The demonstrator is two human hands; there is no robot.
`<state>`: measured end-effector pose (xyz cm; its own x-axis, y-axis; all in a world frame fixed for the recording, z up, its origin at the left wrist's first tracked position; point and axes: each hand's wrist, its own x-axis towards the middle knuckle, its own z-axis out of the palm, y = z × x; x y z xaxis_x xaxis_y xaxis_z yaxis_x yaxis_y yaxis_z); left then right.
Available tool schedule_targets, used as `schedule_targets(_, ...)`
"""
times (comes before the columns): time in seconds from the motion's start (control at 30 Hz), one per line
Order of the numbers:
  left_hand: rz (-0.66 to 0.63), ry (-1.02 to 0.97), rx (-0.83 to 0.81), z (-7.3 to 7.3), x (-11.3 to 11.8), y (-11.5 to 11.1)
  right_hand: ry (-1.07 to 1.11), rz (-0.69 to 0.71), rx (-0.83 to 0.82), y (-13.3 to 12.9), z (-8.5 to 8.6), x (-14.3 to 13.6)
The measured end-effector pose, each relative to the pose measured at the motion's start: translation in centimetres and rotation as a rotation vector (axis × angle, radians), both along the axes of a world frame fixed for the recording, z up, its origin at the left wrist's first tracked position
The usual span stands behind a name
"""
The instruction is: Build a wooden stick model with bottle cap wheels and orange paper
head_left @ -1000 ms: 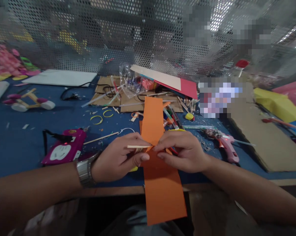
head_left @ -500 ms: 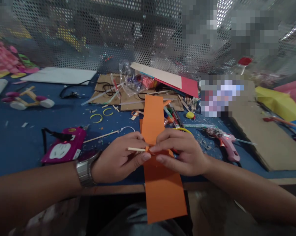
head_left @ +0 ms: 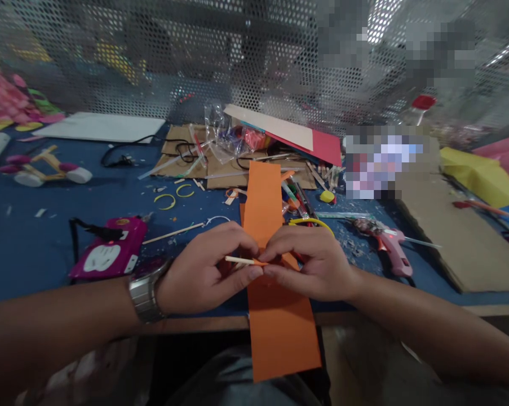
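While left hand [head_left: 201, 273] and right hand [head_left: 315, 264] pinch a thin pale wooden stick [head_left: 239, 260], orange-ended — frame centre, over a long orange cardstock strip [head_left: 263, 197] — uneven fingertip pressure could cause slipping.

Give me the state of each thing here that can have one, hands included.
Left hand: pinching a thin stick
Right hand: closed at the stick's orange end
Orange paper: hanging over the table edge
Magenta power block: plug in, red light on
Glue gun: lying down, red light on
Bottle: capped
Watch: worn
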<state>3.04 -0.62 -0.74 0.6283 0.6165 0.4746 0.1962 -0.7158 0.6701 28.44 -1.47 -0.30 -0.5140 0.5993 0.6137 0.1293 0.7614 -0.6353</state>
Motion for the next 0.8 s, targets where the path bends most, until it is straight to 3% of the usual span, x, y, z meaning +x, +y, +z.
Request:
schedule_targets(0.6,0.008,0.037,-0.016,0.16,0.24,-0.26,-0.035,0.072,-0.300,-0.30,-0.20,-0.29)
schedule_targets(0.8,0.003,0.021,-0.053,0.38,0.24,-0.19,-0.044,0.015,-0.270,-0.36,-0.25,-0.31)
